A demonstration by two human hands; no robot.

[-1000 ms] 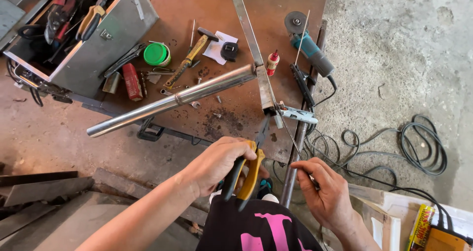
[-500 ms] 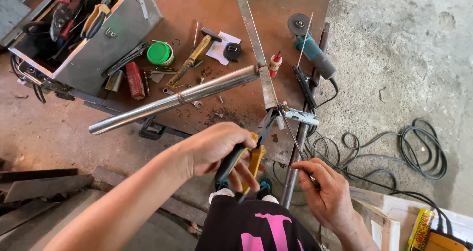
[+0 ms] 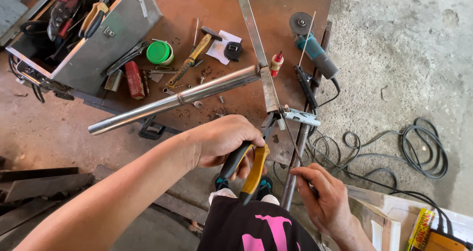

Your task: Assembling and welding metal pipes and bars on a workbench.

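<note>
Pliers [image 3: 249, 165] with yellow-and-black handles, squeezed in the left hand [image 3: 224, 142], bite near the flat bar [image 3: 261, 68] crossing the steel tube [image 3: 177, 99]; the right hand [image 3: 327, 197] pinches a thin rod [image 3: 291, 137]. Whether the joint is welded is hard to tell.

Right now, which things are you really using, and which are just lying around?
In use:
left hand gripping the yellow-handled pliers
right hand pinching the thin rod
flat metal strip that the pliers reach for

Lying around:
hammer
green lid
grinder
steel tube
toolbox
</note>
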